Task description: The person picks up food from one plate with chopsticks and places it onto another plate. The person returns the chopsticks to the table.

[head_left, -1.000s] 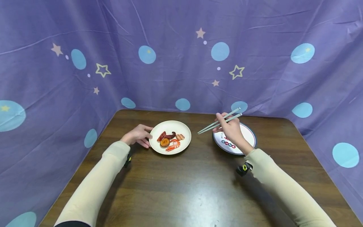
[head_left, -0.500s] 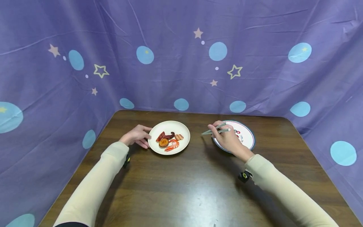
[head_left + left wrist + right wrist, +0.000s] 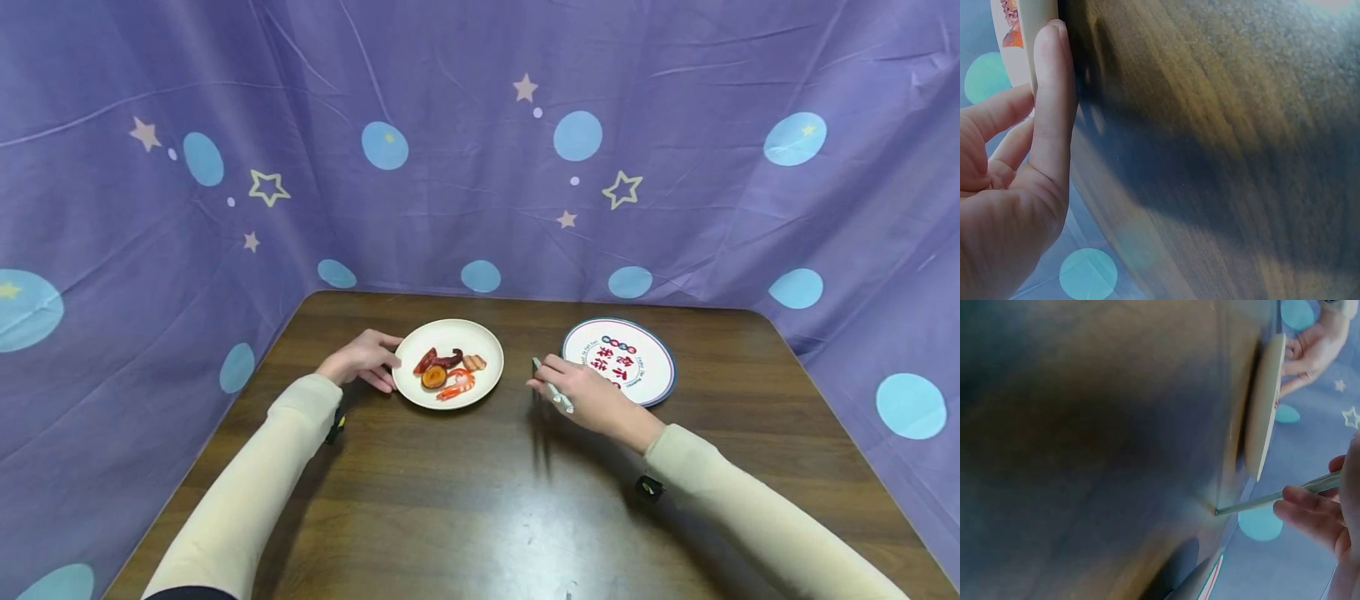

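My left hand [image 3: 367, 360] grips the left edge of a cream plate [image 3: 482, 337], with the thumb over the rim and fingers beneath it. On that plate lie a shrimp [image 3: 456, 386], a round orange-topped piece [image 3: 433, 377], a dark curled tentacle [image 3: 448, 359], a red piece [image 3: 424, 360] and a striped pinkish slice [image 3: 474, 362]. My right hand [image 3: 592, 402] holds pale green chopsticks [image 3: 1250, 504], pointing down between the two plates, their tips right at the tabletop in the right wrist view. Beside it is a white plate [image 3: 651, 371] with a blue rim and red lettering.
The brown wooden table [image 3: 420, 500] has its far edge just behind both plates. A purple curtain [image 3: 480, 183] with stars and blue spots encloses the back and sides. Forearms in cream sleeves reach in from both sides.
The right hand has come down and left from over the white plate, turning the chopsticks from pointing left to pointing down. The left hand and the cream plate stay put.
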Action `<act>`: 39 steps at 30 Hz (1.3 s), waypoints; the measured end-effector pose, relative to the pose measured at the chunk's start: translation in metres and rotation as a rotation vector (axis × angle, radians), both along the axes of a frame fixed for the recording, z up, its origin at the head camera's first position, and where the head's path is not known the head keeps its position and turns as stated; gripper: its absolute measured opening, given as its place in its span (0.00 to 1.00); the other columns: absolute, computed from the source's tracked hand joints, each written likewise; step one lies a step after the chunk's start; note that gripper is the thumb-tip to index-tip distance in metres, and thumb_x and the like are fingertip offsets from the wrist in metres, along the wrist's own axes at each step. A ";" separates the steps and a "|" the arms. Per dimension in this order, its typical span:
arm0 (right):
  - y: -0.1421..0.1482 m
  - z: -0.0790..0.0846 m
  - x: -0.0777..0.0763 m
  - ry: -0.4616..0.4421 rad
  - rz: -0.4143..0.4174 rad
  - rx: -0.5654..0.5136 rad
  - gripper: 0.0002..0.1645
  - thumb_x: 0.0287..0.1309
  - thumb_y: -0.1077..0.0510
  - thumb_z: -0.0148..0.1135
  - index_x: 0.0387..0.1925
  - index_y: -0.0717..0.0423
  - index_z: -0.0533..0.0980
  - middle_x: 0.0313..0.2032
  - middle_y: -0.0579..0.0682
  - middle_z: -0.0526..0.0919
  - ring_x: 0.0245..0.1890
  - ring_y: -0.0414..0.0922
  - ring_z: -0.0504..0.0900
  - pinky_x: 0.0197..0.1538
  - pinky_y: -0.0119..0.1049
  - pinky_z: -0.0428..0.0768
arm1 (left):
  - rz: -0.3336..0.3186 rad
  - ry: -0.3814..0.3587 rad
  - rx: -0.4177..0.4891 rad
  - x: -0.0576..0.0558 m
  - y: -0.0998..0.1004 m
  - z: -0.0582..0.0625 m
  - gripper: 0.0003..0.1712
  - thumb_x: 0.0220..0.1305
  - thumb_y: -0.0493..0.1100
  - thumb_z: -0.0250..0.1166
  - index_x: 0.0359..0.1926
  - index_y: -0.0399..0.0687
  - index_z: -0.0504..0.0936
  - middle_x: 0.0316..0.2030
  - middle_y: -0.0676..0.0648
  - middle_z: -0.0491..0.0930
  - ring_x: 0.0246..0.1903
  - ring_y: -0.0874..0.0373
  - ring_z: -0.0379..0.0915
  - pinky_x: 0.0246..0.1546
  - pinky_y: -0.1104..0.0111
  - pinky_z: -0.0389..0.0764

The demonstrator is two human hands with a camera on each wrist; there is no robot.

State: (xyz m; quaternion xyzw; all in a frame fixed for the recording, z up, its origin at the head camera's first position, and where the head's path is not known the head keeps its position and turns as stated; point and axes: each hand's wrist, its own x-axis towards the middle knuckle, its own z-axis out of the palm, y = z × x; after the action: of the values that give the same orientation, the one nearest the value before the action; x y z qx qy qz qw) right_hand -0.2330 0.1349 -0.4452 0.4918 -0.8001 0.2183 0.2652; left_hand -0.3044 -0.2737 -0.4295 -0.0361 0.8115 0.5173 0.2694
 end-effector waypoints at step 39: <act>-0.009 -0.029 0.031 -0.122 0.012 0.362 0.12 0.51 0.71 0.65 0.37 0.56 0.85 0.41 0.49 0.73 0.40 0.47 0.76 0.40 0.39 0.84 | 0.002 0.008 0.017 0.001 0.002 -0.001 0.40 0.72 0.27 0.58 0.81 0.31 0.56 0.28 0.33 0.84 0.21 0.51 0.86 0.28 0.59 0.93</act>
State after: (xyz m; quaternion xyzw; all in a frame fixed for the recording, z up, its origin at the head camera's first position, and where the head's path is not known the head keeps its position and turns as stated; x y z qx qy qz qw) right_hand -0.2022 0.1263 -0.4740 0.5222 -0.8379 0.1017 0.1222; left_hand -0.3036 -0.2720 -0.4307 -0.0323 0.8080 0.5247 0.2660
